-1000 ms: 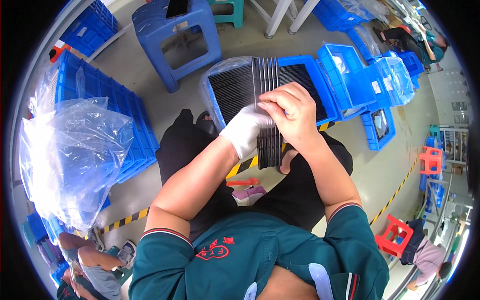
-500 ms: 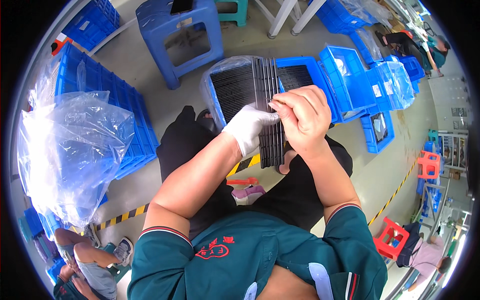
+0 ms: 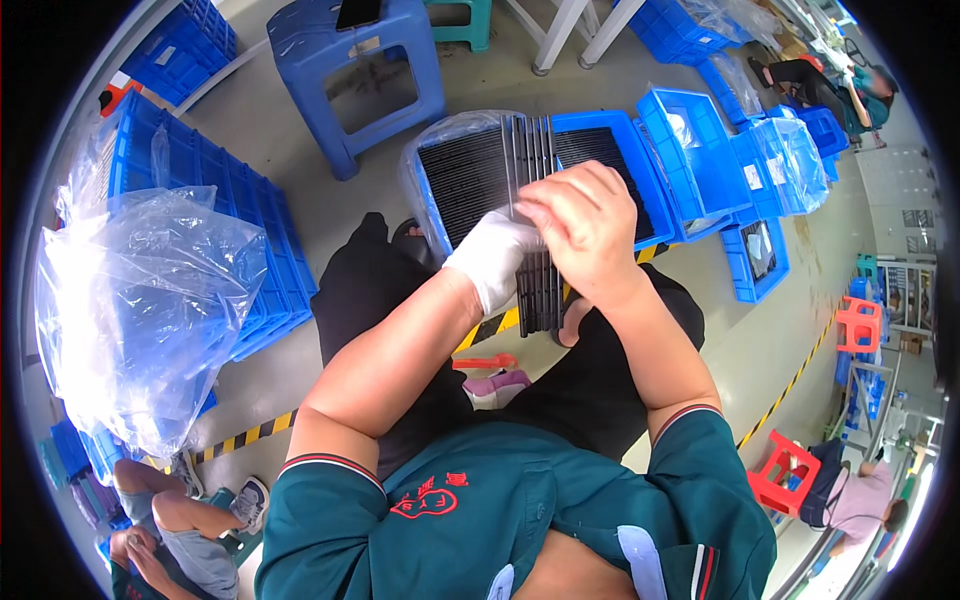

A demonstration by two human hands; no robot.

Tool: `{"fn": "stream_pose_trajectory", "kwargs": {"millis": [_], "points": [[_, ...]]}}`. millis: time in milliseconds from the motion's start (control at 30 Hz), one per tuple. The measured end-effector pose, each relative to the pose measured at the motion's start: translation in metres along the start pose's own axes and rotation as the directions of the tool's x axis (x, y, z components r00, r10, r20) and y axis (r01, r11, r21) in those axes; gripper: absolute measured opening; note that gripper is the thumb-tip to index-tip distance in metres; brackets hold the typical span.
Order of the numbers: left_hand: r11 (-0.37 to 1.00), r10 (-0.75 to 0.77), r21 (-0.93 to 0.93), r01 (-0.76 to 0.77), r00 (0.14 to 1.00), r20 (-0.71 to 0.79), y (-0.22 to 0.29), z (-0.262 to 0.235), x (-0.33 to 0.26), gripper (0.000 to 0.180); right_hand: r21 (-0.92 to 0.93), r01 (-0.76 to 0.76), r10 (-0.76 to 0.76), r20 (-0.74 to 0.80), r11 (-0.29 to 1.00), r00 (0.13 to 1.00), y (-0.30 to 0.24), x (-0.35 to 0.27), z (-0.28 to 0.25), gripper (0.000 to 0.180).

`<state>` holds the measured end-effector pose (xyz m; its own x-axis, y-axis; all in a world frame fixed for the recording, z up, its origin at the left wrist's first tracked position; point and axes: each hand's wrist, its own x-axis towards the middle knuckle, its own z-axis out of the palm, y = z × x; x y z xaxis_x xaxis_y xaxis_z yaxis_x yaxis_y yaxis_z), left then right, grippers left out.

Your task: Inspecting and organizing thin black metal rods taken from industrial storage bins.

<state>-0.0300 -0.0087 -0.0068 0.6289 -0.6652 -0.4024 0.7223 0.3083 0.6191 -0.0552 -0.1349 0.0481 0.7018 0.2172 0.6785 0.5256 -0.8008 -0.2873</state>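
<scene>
The strips look smooth and slightly glossy; the crate is smooth plastic, the bag shiny clear film, the glove matt cloth.

A bundle of long, slim black strips, ranged side by side, lies lengthwise in the gloved left hand, far end above a blue crate, leftmost strip slightly apart there.

Smooth grey floor (yellow-and-black striped tape along it): one large blue plastic stool; one stack of blue rectangular plastic crates
</scene>
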Motion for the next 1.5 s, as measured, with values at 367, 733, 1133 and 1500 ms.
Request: {"fn": "stream_pose_trajectory", "kwargs": {"millis": [367,733,1133,1500], "points": [[1.000,0.009,0.012,-0.010,0.997,0.078,0.002,0.007,-0.004,0.017,0.003,-0.098,0.098,0.045,0.995,0.994,0.009,-0.008,0.009,0.013],[0.945,0.032,-0.323,-0.044,0.999,-0.044,0.031,-0.001,0.001,0.023,0.311,-0.390,0.428,-0.064,0.867,0.901,0.014,-0.012,-0.012,0.010],[0.923,0.049,-0.373,-0.094,0.990,-0.131,0.035,-0.005,0.004,0.023,0.276,-0.382,0.393,0.018,0.882,0.920,0.015,-0.017,0.001,0.012],[0.943,0.044,-0.316,-0.103,0.981,-0.190,0.031,-0.007,0.006,0.022,-0.031,-0.105,0.108,0.086,0.994,0.990,0.007,-0.009,-0.002,0.014]]}}
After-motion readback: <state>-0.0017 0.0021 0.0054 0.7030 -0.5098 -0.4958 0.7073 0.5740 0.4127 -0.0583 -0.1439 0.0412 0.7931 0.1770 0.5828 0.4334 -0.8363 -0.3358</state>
